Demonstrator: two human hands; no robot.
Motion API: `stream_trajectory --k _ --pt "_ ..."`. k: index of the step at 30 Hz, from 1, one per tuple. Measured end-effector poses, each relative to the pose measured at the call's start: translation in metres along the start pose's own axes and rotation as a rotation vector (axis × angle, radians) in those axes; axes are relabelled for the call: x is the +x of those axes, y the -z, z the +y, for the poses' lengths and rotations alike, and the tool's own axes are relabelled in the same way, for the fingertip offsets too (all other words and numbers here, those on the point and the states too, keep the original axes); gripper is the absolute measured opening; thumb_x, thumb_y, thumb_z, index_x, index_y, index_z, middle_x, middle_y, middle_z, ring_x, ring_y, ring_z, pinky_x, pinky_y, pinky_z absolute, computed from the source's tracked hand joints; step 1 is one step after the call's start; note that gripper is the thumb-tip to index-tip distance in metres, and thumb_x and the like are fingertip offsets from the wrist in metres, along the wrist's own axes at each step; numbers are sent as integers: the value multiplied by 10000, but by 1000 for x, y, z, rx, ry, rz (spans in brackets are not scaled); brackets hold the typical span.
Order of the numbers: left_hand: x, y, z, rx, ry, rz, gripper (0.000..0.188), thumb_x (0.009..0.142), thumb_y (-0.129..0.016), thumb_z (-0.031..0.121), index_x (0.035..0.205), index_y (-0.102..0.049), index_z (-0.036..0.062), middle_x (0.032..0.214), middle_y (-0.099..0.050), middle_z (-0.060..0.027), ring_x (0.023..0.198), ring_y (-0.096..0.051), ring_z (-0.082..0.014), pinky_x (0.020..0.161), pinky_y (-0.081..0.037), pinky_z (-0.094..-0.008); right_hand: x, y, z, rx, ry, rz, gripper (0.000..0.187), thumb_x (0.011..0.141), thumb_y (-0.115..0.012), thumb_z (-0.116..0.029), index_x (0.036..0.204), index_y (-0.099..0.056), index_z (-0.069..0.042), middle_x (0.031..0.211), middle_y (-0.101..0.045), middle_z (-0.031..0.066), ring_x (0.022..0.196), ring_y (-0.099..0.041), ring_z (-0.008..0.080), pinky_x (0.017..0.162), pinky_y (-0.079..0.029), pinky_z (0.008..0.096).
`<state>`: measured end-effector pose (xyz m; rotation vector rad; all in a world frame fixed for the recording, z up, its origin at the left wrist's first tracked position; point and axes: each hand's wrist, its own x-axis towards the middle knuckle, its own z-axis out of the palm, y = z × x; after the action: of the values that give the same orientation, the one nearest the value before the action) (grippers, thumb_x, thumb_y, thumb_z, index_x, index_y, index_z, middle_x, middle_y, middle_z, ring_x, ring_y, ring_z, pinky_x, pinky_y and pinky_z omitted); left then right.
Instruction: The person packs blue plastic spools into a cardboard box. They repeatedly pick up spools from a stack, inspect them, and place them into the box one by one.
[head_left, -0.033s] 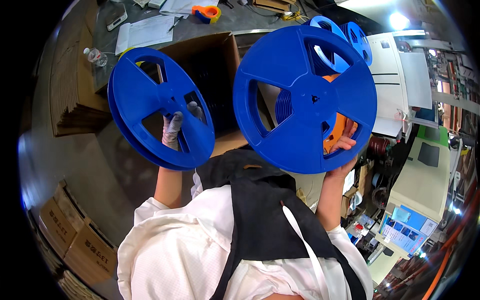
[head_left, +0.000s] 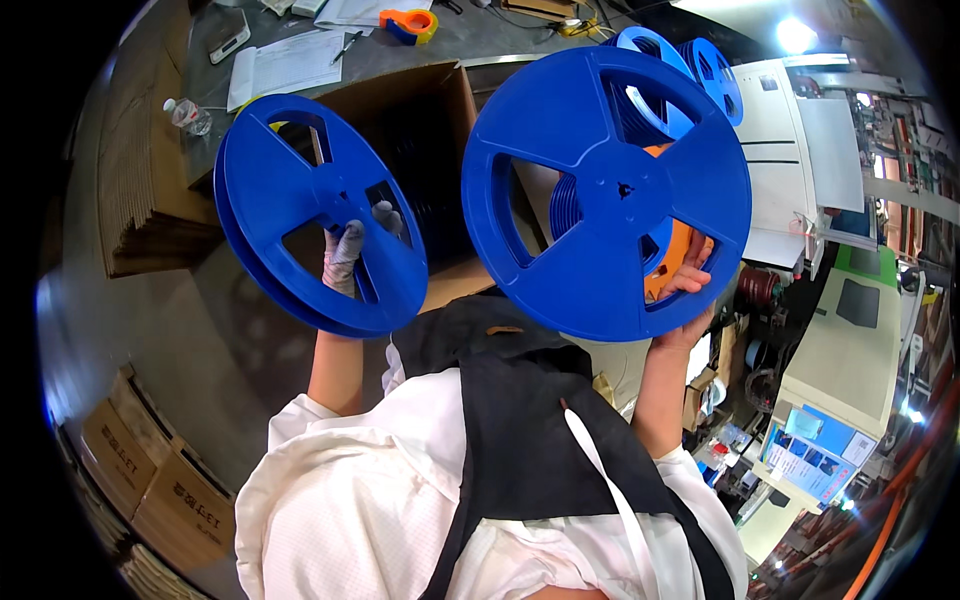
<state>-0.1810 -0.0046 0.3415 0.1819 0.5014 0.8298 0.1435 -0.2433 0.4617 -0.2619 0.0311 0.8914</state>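
I hold up a large blue plastic reel in each hand. The left reel point(head_left: 290, 220) is tilted, so both its flanges show. My left hand point(head_left: 343, 262), in a thin pale glove, is closed on it, its fingers showing through the cut-outs near the hub. The right reel point(head_left: 560, 120) faces me almost flat. At its lower right window, the fingers of my right hand point(head_left: 688, 278) curl round the flange; the palm is partly hidden. Between and behind the reels stands an open cardboard box point(head_left: 458, 115) with a dark interior. Through the right reel's windows show more stacked blue reels point(head_left: 567, 212) and an orange surface point(head_left: 676, 258).
More blue reels point(head_left: 712, 82) stand at the back right. On the grey table point(head_left: 285, 28) lie papers point(head_left: 285, 68), a tape dispenser point(head_left: 408, 26) and a small bottle point(head_left: 188, 116). Flattened cardboard point(head_left: 140, 180) is stacked at left, cartons point(head_left: 180, 500) lower left. Machines point(head_left: 840, 350) line the right.
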Motion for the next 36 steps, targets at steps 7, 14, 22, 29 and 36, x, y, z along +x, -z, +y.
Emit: stream_trajectory --k 7,14,22,29,36 --pt "15 2 -26 486 -65 240 497 861 -677 30 1309 -497 144 996 -639 -56 907 -625 -154 851 -520 -308 4 -21 30 -309 74 29 469 962 -488 -124 1408 -400 -9 1327 -552 118 938 -606 190 792 -512 311" --pt "15 -66 -93 752 -82 -170 892 837 -689 91 1518 -119 173 1376 -471 -171 1173 -536 -269 974 -467 -372 -26 -50 133 -1235 99 -245 490 975 -542 -282 1303 -476 76 1243 -570 208 1044 -613 269 901 -508 379" --pt "-9 -62 -38 9 251 -217 570 832 -679 219 1337 -461 67 1206 -579 -123 1154 -555 -271 1023 -454 -405 -13 -67 78 -1329 358 -68 603 973 -487 -466 1298 -477 42 1417 -442 207 993 -669 293 825 -556 338" --pt "-32 -35 -7 -89 86 -232 691 854 -669 352 1381 -401 -5 1310 -529 -171 1257 -493 -323 1088 -391 -436 -16 -42 10 -781 291 110 516 980 -527 -353 1353 -463 -3 1468 -403 101 819 -518 105 661 -468 196" --pt "-25 -14 -1 -124 86 -248 776 823 -698 425 1395 -374 13 1306 -525 -123 1315 -422 -315 1137 -328 -458 -11 -30 4 -432 135 67 483 971 -558 -285 1332 -485 28 1511 -336 123 806 -579 112 622 -497 202"
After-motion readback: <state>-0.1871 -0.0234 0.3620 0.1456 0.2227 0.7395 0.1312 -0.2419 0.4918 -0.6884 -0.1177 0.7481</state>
